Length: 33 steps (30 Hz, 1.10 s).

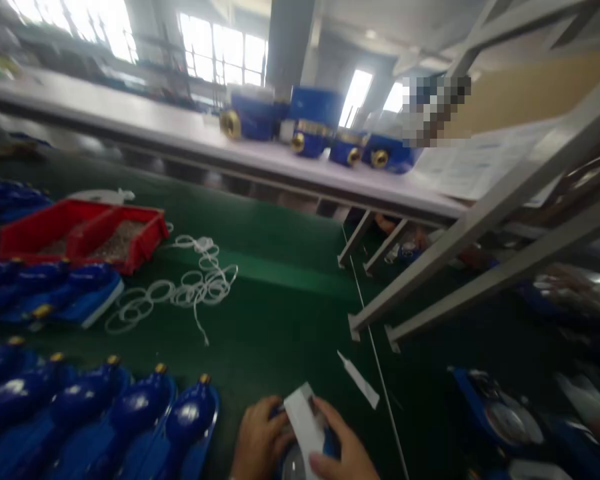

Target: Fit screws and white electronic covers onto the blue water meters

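Note:
At the bottom middle, my left hand (pixel 257 437) is closed around the side of a blue water meter (pixel 294 465) with a round clear face. A white paper strip (pixel 304 420) lies across the meter. My right hand (pixel 347 447) is closed too, its thumb pressing the strip's lower end and its fingers at the far side of the meter. The meter's lower part is cut off by the frame edge. Another narrow white strip (pixel 361 383) lies on the green tabletop (pixel 285 340) ahead of my right hand.
Rows of blue meter bodies (pixel 193 410) in blue trays fill the left. Behind them sits a red divided bin (pixel 150 243) of small parts, beside tangled white cord (pixel 200 287). A raised shelf (pixel 155 130) carries brass-ended meters (pixel 310 137). Metal struts (pixel 430 267) stand right; blurred hands work beyond.

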{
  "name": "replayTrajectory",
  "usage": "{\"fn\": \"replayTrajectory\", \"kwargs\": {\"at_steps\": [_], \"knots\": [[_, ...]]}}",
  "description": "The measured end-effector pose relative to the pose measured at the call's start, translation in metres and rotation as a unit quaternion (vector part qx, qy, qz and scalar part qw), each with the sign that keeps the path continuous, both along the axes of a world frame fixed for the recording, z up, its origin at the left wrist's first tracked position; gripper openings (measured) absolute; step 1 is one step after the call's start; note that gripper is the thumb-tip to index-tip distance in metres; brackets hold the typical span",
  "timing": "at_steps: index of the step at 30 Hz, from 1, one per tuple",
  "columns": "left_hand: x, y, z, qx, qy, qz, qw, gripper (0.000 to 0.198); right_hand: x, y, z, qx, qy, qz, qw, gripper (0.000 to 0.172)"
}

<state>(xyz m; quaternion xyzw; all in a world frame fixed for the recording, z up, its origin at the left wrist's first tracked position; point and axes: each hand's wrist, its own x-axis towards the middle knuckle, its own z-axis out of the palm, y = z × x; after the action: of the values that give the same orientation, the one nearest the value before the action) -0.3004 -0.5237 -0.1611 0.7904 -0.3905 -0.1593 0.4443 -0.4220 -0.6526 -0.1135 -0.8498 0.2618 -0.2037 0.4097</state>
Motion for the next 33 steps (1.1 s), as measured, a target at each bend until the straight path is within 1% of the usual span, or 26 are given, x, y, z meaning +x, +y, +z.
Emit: {"fn": "replayTrajectory", "kwargs": {"at_steps": [1, 3, 4, 6, 9, 11, 14, 17, 19, 23, 27, 29, 33], "knots": [[-0.002, 0.002, -0.002, 0.023, -0.028, -0.007, 0.999, 0.024, -0.011, 0.002, 0.007, 0.076, 0.034, 0.032, 0.996, 0.056], [-0.003, 0.006, -0.007, 0.023, -0.068, -0.024, 0.997, 0.027, -0.016, 0.000, 0.018, 0.208, 0.077, 0.067, 0.973, 0.062], [-0.003, 0.007, -0.010, 0.013, -0.080, -0.028, 0.996, 0.027, -0.013, -0.003, 0.020, 0.240, 0.082, 0.067, 0.965, 0.064], [-0.001, 0.008, -0.016, -0.008, -0.093, -0.008, 0.996, 0.025, -0.005, -0.007, 0.020, 0.294, 0.084, 0.078, 0.949, 0.067], [-0.003, 0.008, -0.022, -0.041, -0.099, 0.020, 0.994, 0.022, 0.001, -0.010, 0.018, 0.337, 0.088, 0.078, 0.934, 0.066], [-0.006, 0.007, -0.024, -0.069, -0.096, 0.028, 0.993, 0.021, 0.001, -0.010, 0.020, 0.340, 0.089, 0.071, 0.934, 0.063], [-0.008, 0.003, -0.026, -0.107, -0.083, 0.039, 0.990, 0.021, 0.001, -0.010, 0.022, 0.325, 0.091, 0.065, 0.939, 0.061], [-0.007, 0.002, -0.026, -0.121, -0.068, 0.049, 0.989, 0.019, 0.001, -0.007, 0.022, 0.302, 0.101, 0.059, 0.946, 0.061], [-0.006, 0.002, -0.023, -0.112, -0.061, 0.034, 0.991, 0.018, 0.001, -0.004, 0.021, 0.290, 0.107, 0.056, 0.949, 0.061], [0.002, 0.005, -0.013, -0.078, -0.039, -0.031, 0.996, 0.016, -0.003, 0.001, 0.021, 0.272, 0.098, 0.044, 0.956, 0.060], [0.013, 0.004, -0.005, -0.082, -0.011, -0.070, 0.994, 0.011, -0.007, 0.004, 0.021, 0.255, 0.084, 0.025, 0.963, 0.061], [0.017, 0.002, -0.004, -0.097, 0.000, -0.074, 0.993, 0.010, -0.008, 0.005, 0.021, 0.254, 0.080, 0.018, 0.964, 0.060], [0.018, -0.001, -0.008, -0.119, 0.014, -0.060, 0.991, 0.010, -0.009, 0.007, 0.019, 0.267, 0.080, 0.013, 0.960, 0.059]]}}
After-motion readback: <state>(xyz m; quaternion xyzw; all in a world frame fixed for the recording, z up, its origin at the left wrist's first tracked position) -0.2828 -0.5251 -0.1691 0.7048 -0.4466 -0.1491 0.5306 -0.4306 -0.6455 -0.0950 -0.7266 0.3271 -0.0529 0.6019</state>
